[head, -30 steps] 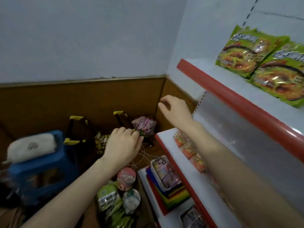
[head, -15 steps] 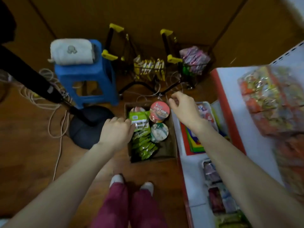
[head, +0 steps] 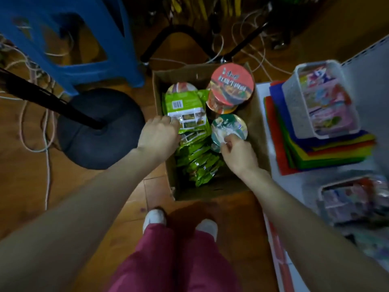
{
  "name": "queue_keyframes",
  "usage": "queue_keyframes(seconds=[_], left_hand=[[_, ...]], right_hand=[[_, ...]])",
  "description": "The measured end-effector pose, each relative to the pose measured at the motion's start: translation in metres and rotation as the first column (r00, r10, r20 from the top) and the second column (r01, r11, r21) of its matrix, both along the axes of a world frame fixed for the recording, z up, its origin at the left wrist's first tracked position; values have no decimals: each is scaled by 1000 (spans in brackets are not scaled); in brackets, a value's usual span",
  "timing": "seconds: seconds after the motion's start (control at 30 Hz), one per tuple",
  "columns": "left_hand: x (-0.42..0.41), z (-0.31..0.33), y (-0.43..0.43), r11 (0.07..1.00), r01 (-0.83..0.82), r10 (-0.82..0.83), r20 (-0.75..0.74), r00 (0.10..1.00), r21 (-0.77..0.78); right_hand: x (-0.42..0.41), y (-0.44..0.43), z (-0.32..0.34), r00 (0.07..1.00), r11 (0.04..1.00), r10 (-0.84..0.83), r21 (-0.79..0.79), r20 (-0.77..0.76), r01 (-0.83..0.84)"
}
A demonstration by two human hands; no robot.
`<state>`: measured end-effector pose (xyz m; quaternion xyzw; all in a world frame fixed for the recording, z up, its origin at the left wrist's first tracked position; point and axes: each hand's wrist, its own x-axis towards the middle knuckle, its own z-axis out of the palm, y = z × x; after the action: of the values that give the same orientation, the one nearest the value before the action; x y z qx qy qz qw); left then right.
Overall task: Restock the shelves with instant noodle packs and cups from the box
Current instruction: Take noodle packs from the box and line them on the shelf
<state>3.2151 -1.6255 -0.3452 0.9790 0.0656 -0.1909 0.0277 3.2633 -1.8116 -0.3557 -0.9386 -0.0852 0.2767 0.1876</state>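
Step in hand: we judge this as the pick-up. Both hands are down in the box, taking stock for the shelf.
Box: it stands open on the floor just ahead of our feet, its right wall beside the low shelf.
Left hand: our left hand has its fingers curled onto the near-left corner of the top green pack; it looks like a grip, though the fingertips are hidden.
Right hand: our right hand pinches the near rim of the teal-lidded cup, thumb and fingers closed on the lid's edge.
Other stock: more green packs lie in a row along the left of the box, and a red-lidded cup stands at the far right.
Next move: we would lift pack and cup clear of the box walls and carry them right to the shelf — finding bare space there, since a white basket already sits on it.
Risk: a rim pinch may peel the lid, so a hold round the cup's body seems safer.
Surroundings: a blue stool stands far left.
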Motion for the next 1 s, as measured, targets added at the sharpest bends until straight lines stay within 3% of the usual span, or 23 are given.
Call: queue_keyframes(seconds=[0.13, 0.27, 0.47, 0.67, 0.87, 1.0], left_hand=[[31, -71, 9, 998, 59, -60, 53, 997, 25], [58, -121, 13, 984, 145, -145, -12, 989, 102], [78, -161, 13, 962, 170, -156, -79, 985, 215], [83, -172, 11, 959, 159, -159, -18, 987, 237], [78, -165, 13, 967, 182, -191, 40, 981, 177], [73, -153, 10, 972, 182, -198, 100, 975, 146]], right_hand=[[0, 6, -76, 999, 1000, -8, 21, -38, 8], [2, 18, -138, 994, 995, -48, 87, -96, 57], [6, 51, -196, 933, 949, -244, 135, -264, 286], [11, 63, -216, 757, 758, -542, 176, -363, 628], [5, 69, -214, 632, 575, -643, 273, -431, 771], [-1, 66, -215, 599, 554, -652, 248, -464, 795]])
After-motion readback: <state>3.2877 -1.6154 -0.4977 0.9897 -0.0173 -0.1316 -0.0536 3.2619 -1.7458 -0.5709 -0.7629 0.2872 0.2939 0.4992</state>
